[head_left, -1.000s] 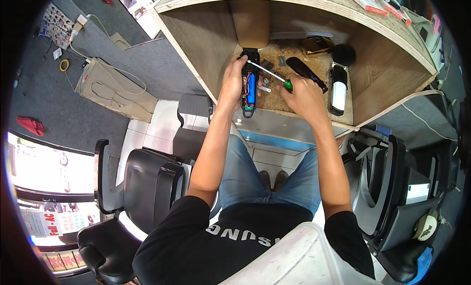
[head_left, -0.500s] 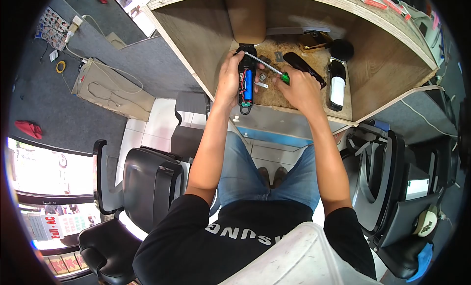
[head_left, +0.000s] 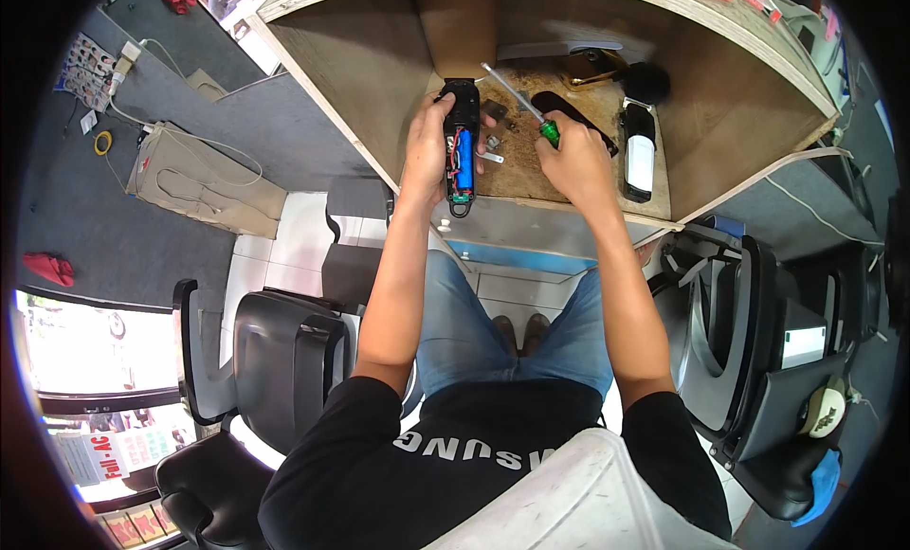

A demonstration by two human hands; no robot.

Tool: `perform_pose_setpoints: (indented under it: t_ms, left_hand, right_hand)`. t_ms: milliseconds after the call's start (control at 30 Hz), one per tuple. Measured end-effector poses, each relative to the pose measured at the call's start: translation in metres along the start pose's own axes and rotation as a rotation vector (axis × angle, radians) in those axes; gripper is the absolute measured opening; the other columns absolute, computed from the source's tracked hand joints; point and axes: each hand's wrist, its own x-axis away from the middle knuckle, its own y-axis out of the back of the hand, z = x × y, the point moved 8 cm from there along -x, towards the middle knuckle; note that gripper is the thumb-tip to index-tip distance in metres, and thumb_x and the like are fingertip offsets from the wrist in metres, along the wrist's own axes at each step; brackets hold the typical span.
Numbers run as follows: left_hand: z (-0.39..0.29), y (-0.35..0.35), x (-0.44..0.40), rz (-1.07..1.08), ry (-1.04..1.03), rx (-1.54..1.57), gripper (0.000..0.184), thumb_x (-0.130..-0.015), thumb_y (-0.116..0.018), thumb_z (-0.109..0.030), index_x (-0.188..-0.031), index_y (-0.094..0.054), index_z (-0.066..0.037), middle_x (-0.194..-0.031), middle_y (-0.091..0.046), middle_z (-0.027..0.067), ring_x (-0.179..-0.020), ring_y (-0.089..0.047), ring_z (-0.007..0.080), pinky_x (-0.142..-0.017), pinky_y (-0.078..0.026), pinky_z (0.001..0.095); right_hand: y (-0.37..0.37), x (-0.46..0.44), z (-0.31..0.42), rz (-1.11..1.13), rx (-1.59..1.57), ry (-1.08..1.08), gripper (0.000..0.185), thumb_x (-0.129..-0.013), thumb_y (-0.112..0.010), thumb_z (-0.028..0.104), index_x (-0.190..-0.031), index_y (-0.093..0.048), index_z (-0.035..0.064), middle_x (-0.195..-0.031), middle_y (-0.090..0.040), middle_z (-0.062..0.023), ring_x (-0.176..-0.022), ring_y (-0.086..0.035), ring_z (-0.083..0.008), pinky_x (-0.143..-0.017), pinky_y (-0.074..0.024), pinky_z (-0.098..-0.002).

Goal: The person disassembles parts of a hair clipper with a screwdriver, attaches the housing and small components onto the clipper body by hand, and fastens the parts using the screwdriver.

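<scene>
My left hand [head_left: 427, 147] is wrapped around an opened black hair trimmer [head_left: 461, 105], held upright over the shelf. A blue cylindrical battery [head_left: 465, 162] and red wires show inside its body. My right hand [head_left: 581, 162] grips a screwdriver [head_left: 550, 131] by its green handle. The shaft points up and left, with its tip apart from the trimmer. Behind the right hand lies a long black piece [head_left: 564, 103], perhaps a casing cover. A small metal piece [head_left: 491, 157] shows beside my left fingertips.
On the worn wooden shelf [head_left: 531, 185] stand a black-and-white clipper [head_left: 639, 162], a dark round brush [head_left: 648, 82] and a gold-and-black item [head_left: 595, 69]. Wooden side panels [head_left: 351, 86] enclose it. Black chairs [head_left: 284, 360] flank me.
The screwdriver tip has lifted away from the trimmer's upper end and now points up past it, to the right. My left hand still holds the trimmer. The whole view has shifted slightly.
</scene>
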Motion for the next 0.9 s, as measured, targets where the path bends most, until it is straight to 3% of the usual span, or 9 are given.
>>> perform_pose_setpoints:
  t_ms: [267,567,767,900]
  left_hand:
    - [-0.002,-0.001,0.000,0.002,-0.006,-0.017,0.033,-0.111,-0.042,-0.030,-0.124,-0.049,0.000,-0.098,-0.072,0.0223,-0.063,-0.064,0.0178,-0.047,-0.056,0.0302]
    - [0.000,-0.001,-0.001,0.026,-0.013,0.021,0.030,-0.110,-0.045,-0.030,-0.123,-0.047,-0.002,-0.093,-0.073,0.0197,-0.062,-0.065,0.0193,-0.046,-0.056,0.0331]
    - [-0.004,-0.003,0.003,0.024,-0.033,-0.015,0.032,-0.110,-0.042,-0.030,-0.119,-0.049,0.000,-0.097,-0.072,0.0218,-0.061,-0.063,0.0179,-0.047,-0.055,0.0308]
    - [-0.003,-0.002,0.003,0.010,-0.032,-0.019,0.037,-0.111,-0.039,-0.034,-0.117,-0.052,0.001,-0.094,-0.072,0.0204,-0.059,-0.064,0.0181,-0.046,-0.055,0.0312]
  right_hand:
    - [0.001,-0.002,0.000,-0.067,-0.028,0.004,0.026,-0.090,-0.070,0.017,-0.113,-0.077,0.0070,-0.099,-0.076,-0.0252,-0.095,-0.074,-0.0454,-0.085,-0.0584,-0.0549]
    - [-0.005,-0.017,0.015,0.058,0.063,0.057,0.024,-0.091,-0.073,0.019,-0.110,-0.079,0.0057,-0.104,-0.078,-0.0188,-0.096,-0.075,-0.0427,-0.085,-0.0580,-0.0531]
    - [-0.012,-0.015,0.012,-0.053,0.104,0.120,0.020,-0.090,-0.076,0.026,-0.102,-0.081,0.0113,-0.098,-0.078,-0.0132,-0.092,-0.074,-0.0393,-0.081,-0.0566,-0.0500]
    - [-0.011,-0.015,0.013,-0.032,0.124,0.115,0.022,-0.090,-0.078,0.025,-0.106,-0.080,0.0097,-0.096,-0.078,-0.0160,-0.092,-0.075,-0.0399,-0.081,-0.0578,-0.0502]
